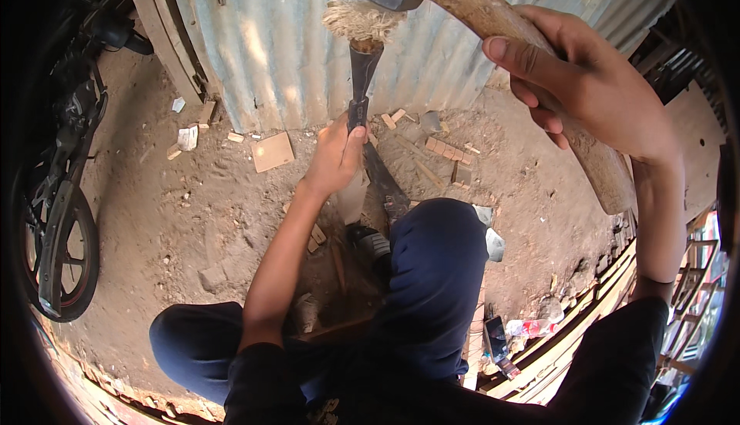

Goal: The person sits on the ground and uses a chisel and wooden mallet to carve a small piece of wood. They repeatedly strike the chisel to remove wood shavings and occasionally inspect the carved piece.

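My right hand (578,78) wraps round the thick wooden handle of a hammer (478,1), raised at the upper right. Its dark metal head lies right over the frayed, mushroomed wooden end of a chisel (364,70); whether they touch I cannot tell. My left hand (336,153) is closed round the chisel's dark shaft, holding it upright. Below that fist a pale, blade-like part shows, its lower end hard to make out. My bent knee (439,271) in dark blue trousers is just right of it.
A corrugated metal sheet (285,55) stands ahead. Wood offcuts and a square tan piece (273,152) lie on the dirt ground. A motorcycle (65,217) is at the left. A phone (497,338), a plastic bottle (530,328) and wooden slats (566,348) are at the lower right.
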`<state>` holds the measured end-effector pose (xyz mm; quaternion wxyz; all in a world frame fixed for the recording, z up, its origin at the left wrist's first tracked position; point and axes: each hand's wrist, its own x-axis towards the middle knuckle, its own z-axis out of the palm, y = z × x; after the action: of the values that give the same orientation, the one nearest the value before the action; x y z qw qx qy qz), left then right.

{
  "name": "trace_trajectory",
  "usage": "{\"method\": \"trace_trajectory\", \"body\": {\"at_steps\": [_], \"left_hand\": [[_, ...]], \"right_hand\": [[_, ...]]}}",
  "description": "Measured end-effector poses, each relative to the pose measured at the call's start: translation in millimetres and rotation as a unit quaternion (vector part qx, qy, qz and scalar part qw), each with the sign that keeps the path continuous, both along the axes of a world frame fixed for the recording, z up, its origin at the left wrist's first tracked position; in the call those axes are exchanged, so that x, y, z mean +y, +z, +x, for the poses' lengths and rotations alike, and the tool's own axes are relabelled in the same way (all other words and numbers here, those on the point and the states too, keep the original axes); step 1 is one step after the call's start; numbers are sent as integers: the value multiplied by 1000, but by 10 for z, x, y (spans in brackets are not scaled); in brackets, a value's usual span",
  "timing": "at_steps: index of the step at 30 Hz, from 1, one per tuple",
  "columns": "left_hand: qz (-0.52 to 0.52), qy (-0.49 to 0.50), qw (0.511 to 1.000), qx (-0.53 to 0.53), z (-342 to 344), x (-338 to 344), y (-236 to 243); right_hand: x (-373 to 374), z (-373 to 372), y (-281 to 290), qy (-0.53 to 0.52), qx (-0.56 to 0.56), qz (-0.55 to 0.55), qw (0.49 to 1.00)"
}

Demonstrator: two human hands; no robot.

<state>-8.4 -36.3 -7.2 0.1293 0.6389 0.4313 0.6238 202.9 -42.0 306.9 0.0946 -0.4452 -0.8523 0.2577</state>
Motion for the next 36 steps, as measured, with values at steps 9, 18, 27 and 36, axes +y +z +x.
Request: {"method": "trace_trajectory", "body": {"at_steps": [9,18,27,36], "left_hand": [[-2,4,1000,2,30,14,-4],[0,4,1000,-24,48,53,-30],[-19,-3,1000,-18,31,44,-54],[46,5,997,-54,20,113,-185]], "right_hand": [[117,-8,174,42,216,120,968],[-227,-269,329,-87,-32,-91,992],[-171,-209,-31,-58,118,164,978],[-261,-86,54,-58,126,-21,990]]}}
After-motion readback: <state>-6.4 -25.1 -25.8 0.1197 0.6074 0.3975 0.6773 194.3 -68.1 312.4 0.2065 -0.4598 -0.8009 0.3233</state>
